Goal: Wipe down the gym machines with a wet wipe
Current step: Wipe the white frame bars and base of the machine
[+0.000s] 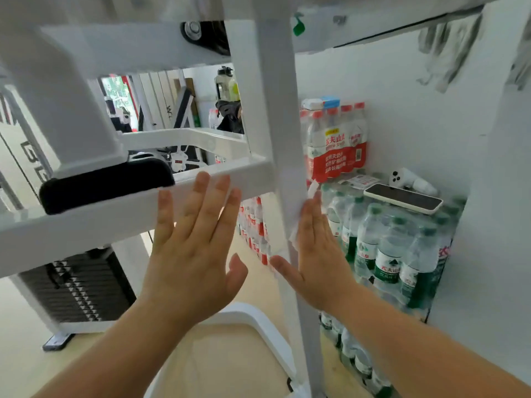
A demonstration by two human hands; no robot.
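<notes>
Two bare forearms reach up from the bottom edge. The right hand [316, 254] lies flat against the right side of a white upright post [275, 110], fingers straight and together and pointing up, thumb spread onto the post's front face. It is not clenched; it presses. The wipe [294, 228] is trapped between that palm and the post. Its crumpled edge shows along the inner side of the hand, and a corner sticks out just above the fingertips.

The left hand [192, 248] is also released, fingers straight and fanned, tips resting on the front of a white crossbar [86, 216] that meets the post on its left. Whether any of the wipe lies under these fingers cannot be told. The two thumbs are near each other but apart.

Below the hands a curved white frame piece stands on the pale floor [230, 363]. A black pad [106, 182] sits on the crossbar left of the left hand, and a black weight stack [77, 285] stands lower left.

Behind the post, right, are shrink-wrapped packs of green-labelled bottles [388, 254] with a phone [402, 198] lying flat on top. A red-labelled pack [336, 145] stands further back against the white wall [402, 96].
</notes>
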